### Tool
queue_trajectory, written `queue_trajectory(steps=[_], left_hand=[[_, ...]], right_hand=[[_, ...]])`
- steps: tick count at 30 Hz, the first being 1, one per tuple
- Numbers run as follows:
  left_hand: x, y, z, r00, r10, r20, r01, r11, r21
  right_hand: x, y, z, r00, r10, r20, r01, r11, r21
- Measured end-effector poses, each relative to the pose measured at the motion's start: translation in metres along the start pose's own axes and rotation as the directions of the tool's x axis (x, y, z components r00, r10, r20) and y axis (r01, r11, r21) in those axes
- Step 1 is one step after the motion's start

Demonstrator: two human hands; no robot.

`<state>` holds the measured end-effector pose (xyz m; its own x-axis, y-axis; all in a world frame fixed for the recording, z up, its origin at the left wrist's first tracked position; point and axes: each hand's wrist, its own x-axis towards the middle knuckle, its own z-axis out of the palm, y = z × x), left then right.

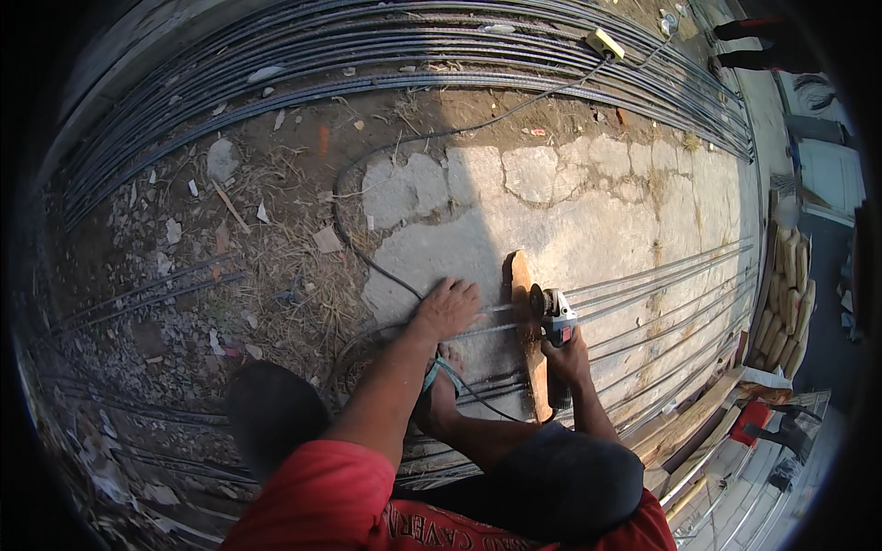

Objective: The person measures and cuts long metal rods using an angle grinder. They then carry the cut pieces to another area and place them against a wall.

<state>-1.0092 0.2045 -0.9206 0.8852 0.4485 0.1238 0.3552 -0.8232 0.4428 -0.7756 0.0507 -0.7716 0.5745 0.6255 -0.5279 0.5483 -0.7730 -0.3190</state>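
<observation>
1. Head view, L hand (448, 308): palm down over thin grey steel rods (661, 279), left of the plank; can't tell if fingers wrap a rod.
2. R hand (567, 354): wrapped round the body of a grey-and-black angle grinder (557, 323) w/ a round dark disc (537, 301).
3. Grinder's position: right of L hand, disc over the rods by the plank; can't tell if disc touches metal.
4. Long brown wooden plank (521, 274): crosswise under the rods, on cracked grey concrete (597, 211).
5. Foot in green-strapped sandal (445, 367): just below L hand.
6. Black rubbery cable (342, 220): curves across ground, up to yellow boxy socket (604, 44) near long dark ribbed bars (367, 84) at top.
</observation>
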Motion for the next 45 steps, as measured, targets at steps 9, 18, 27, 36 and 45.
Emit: queue_trajectory(steps=[9, 18, 27, 36, 45], left_hand=[[-0.002, -0.002, 0.002, 1.0, 0.008, 0.012, -0.008, 1.0, -0.015], [-0.004, 0.002, 0.008, 1.0, 0.012, 0.003, -0.012, 0.997, 0.074], [-0.01, 0.0, 0.02, 0.998, 0.008, -0.06, -0.004, 0.997, 0.077], [-0.011, 0.0, 0.013, 0.999, 0.007, -0.052, -0.003, 0.996, 0.087], [-0.005, 0.0, 0.006, 1.0, 0.01, -0.021, -0.009, 0.998, 0.063]], right_hand=[[-0.002, -0.001, 0.001, 0.998, 0.069, 0.013, -0.069, 0.997, -0.019], [-0.006, 0.021, 0.002, 0.997, -0.001, 0.078, -0.011, 0.989, 0.15], [-0.009, 0.016, 0.001, 0.998, 0.01, 0.062, -0.014, 0.998, 0.067], [0.0, 0.013, 0.003, 0.999, -0.012, 0.037, 0.011, 0.999, 0.037], [0.006, 0.018, -0.002, 0.995, 0.017, 0.095, -0.022, 0.998, 0.054]])
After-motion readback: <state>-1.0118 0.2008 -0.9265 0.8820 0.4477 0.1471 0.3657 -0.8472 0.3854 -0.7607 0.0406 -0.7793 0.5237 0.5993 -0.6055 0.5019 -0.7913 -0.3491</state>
